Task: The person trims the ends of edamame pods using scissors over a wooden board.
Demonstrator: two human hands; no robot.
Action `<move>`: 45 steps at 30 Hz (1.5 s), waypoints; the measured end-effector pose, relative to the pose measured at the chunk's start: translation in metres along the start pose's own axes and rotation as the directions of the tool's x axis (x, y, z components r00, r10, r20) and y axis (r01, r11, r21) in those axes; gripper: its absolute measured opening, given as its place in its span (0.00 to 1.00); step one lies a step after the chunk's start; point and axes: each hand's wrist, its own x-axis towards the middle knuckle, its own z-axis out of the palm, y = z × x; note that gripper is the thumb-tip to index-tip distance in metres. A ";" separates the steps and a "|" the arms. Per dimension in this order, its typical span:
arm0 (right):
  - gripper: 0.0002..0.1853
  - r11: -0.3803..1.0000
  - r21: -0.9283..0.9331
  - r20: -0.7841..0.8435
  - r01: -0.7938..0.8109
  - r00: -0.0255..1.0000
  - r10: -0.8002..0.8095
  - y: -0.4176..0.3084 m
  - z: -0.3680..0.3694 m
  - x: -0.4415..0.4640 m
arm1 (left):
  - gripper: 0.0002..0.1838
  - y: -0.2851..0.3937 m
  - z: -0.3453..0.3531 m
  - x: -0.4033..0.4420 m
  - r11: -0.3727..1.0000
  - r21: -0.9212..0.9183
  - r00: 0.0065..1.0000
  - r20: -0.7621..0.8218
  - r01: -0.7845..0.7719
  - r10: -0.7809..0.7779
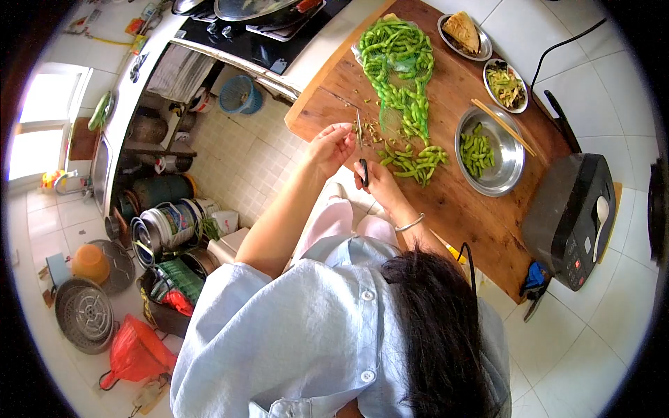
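Note:
In my right hand (378,187) is a pair of scissors (362,167) with black handles, its thin blades pointing away from me. The fingertips of my left hand (333,148) are pinched together beside the blades; what they hold is too small to make out. Loose edamame pods (414,164) lie in a pile on the wooden table (481,226), just beyond my right hand. Small trimmed bits (371,131) are scattered near the blades. Farther off, a green mesh bag (397,63) spills over with more pods. A steel bowl (512,177) at the right contains several pods.
Chopsticks (503,127) rest across the steel bowl. Behind it stand a plate of vegetables (505,86) and a bowl with flatbread (463,33). A black rice cooker (568,216) occupies the table's right end. A blue basket (240,95) sits on the floor, below the stove (279,42).

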 end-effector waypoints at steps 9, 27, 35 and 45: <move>0.25 0.960 -0.269 0.050 0.080 0.996 -0.069 -0.010 -0.010 0.001 | 0.01 -0.001 0.000 -0.001 0.994 0.107 0.997 0.076 -0.029 0.021; 0.24 0.926 -0.336 -0.010 0.169 0.983 -0.183 -0.004 -0.019 0.009 | 0.00 -0.009 0.003 0.007 0.979 0.202 0.999 -0.048 -0.010 0.020; 0.21 0.923 -0.383 -0.042 -0.033 0.999 0.019 0.012 -0.017 0.016 | 0.02 -0.016 -0.012 0.016 0.989 0.149 0.997 -0.073 0.019 -0.008; 0.09 0.793 0.140 -0.547 0.593 0.714 -0.437 -0.049 -0.049 -0.013 | 0.07 -0.037 0.084 -0.006 0.962 0.249 0.986 0.151 -0.107 0.071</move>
